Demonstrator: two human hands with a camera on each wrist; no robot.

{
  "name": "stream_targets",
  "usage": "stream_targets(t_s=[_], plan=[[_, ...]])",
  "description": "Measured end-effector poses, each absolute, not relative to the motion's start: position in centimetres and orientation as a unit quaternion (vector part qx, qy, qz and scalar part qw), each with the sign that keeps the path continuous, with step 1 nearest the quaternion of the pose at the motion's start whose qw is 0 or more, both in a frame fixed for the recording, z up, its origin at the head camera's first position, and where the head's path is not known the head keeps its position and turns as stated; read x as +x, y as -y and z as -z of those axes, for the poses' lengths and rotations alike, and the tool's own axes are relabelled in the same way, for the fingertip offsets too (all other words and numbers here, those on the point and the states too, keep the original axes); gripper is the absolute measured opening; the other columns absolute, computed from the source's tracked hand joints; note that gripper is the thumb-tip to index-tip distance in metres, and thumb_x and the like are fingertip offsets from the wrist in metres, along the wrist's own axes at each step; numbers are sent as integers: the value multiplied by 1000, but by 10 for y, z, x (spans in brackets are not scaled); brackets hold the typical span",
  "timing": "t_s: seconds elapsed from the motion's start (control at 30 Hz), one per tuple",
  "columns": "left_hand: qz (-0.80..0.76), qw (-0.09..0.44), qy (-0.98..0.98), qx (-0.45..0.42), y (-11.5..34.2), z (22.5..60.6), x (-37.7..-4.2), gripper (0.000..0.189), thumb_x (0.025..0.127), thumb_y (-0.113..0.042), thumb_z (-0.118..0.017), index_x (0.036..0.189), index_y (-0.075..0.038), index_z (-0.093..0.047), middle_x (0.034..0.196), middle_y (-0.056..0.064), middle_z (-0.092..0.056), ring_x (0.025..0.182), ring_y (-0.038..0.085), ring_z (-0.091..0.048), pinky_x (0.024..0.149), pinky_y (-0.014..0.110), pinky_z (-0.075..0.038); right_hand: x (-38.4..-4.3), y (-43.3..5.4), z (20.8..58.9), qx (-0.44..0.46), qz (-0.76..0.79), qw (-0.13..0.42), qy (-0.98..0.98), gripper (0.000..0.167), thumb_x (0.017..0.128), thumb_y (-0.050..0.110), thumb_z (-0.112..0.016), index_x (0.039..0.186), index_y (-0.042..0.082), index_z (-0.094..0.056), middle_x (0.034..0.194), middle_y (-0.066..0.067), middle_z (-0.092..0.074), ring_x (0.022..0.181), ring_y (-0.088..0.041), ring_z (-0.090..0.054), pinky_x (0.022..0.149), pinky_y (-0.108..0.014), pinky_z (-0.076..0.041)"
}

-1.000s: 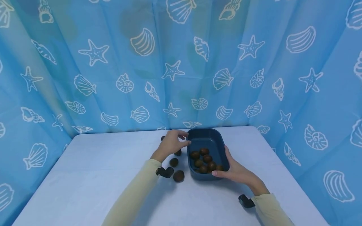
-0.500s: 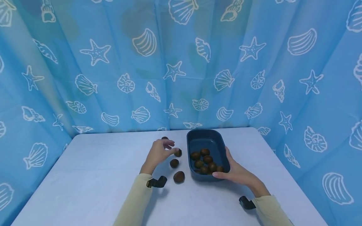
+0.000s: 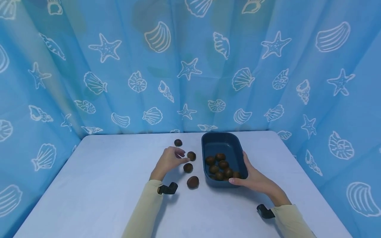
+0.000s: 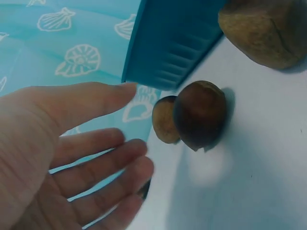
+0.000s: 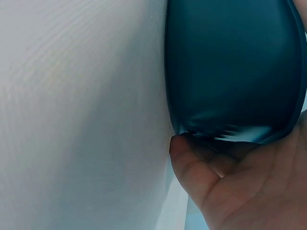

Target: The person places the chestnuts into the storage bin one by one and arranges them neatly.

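My left hand (image 3: 170,161) hovers over the table with its fingers loosely bent and holds nothing. Its thumb tip lies close to a chestnut (image 3: 191,155); whether they touch I cannot tell. In the left wrist view the fingers are spread apart, with a dark brown chestnut (image 4: 200,115) to their right. Several loose chestnuts form an uneven row left of a dark blue rectangular box (image 3: 220,184). More chestnuts (image 3: 223,164) lie in the near half of the box. My right hand (image 3: 257,180) grips the box at its near right corner, thumb on the near side, fingers along the right wall.
All this stands on a white-covered table (image 3: 104,185). A blue curtain (image 3: 190,89) with white seashells and starfish hangs behind and at both sides. One chestnut (image 3: 178,142) lies near the far edge, another (image 3: 192,182) nearest the front. Each wrist wears a black camera (image 3: 168,188).
My left hand has moved left from the box's rim to beside the row of chestnuts and stays empty. The right hand keeps its hold on the box. The head view has shifted slightly.
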State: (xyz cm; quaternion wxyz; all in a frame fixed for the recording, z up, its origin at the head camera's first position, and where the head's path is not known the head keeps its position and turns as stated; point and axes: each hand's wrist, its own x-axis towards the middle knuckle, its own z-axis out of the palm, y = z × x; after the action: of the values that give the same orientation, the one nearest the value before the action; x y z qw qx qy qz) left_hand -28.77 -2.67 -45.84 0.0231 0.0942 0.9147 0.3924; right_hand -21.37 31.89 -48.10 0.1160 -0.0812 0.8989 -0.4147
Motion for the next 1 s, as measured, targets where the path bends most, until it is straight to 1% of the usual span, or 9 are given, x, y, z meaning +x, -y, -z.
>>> stream_targets(t_s=[0.13,0.27,0.43,0.67,0.8,1.0], plan=[[-376,48,-921,88,29,461,-288,37,85,-31,-84,112,-8,-77,103,6,-76,94,21,-68,91,44,-58,-214,-319,482,-97,426,106,-893,128,88,46,-77,162,22,25,174,-19,11,158,-53,-8,116,-79,-22],[-364,67,-925,92,30,463,-288,34,84,-29,-86,108,-7,-78,101,6,-76,90,21,-66,88,42,-58,-214,-318,481,-94,419,114,-896,129,87,49,-76,162,21,26,174,-21,11,157,-54,-8,116,-79,-23],[-351,95,-928,88,29,463,-286,35,83,-33,-86,107,-9,-77,100,6,-75,89,22,-62,84,40,-56,-214,-317,478,-83,408,121,-901,131,86,52,-76,162,20,26,173,-23,11,157,-55,-8,116,-78,-24],[-336,98,-931,107,24,463,-283,30,82,-31,-88,99,-9,-78,90,3,-74,82,20,-59,73,33,-50,-213,-317,477,-87,410,119,-900,130,87,51,-76,162,20,26,173,-23,11,157,-56,-8,116,-79,-24],[-325,95,-934,111,21,462,-282,28,80,-30,-89,95,-9,-78,87,1,-72,80,19,-59,71,32,-50,-213,-317,479,-87,410,117,-901,130,87,51,-75,162,19,26,173,-22,11,157,-56,-8,116,-79,-23],[-316,92,-938,107,16,462,-280,27,77,-27,-91,91,-9,-77,83,3,-70,79,20,-59,69,33,-49,-215,-318,482,-90,417,109,-898,129,88,49,-75,162,19,26,174,-22,11,157,-55,-8,116,-79,-22]])
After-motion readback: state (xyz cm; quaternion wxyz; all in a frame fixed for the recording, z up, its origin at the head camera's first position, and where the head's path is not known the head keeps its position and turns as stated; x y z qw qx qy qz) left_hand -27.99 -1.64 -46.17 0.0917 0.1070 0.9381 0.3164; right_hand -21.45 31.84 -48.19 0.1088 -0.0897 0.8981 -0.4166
